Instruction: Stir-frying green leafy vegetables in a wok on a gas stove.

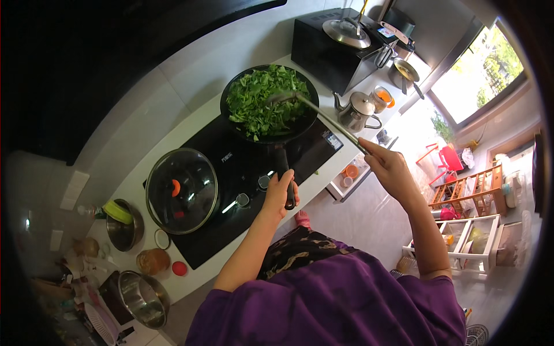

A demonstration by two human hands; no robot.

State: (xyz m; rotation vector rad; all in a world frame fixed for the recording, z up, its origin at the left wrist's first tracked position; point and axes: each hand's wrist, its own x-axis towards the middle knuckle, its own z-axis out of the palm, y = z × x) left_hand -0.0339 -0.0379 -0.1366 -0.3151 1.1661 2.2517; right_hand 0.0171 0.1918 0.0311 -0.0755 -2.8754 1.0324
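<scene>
Chopped leafy greens (264,104) heap up inside a dark frying pan (312,113) at the far side of the black glass cooktop (242,173). My left hand (278,194) is closed around the black pan handle (283,162). In my right hand (387,166) is the long metal handle of a spatula (333,123); its blurred head (283,97) rests on or just above the greens. A glass lid (186,207) with an orange-topped knob lies on the left part of the cooktop.
A steel kettle (357,112) and a black microwave oven (324,52) stand right of the pan. To the left are a metal bowl (139,225), a filled jar (152,261) and a steel basin (145,298). A drawer (346,184) sticks out below the counter.
</scene>
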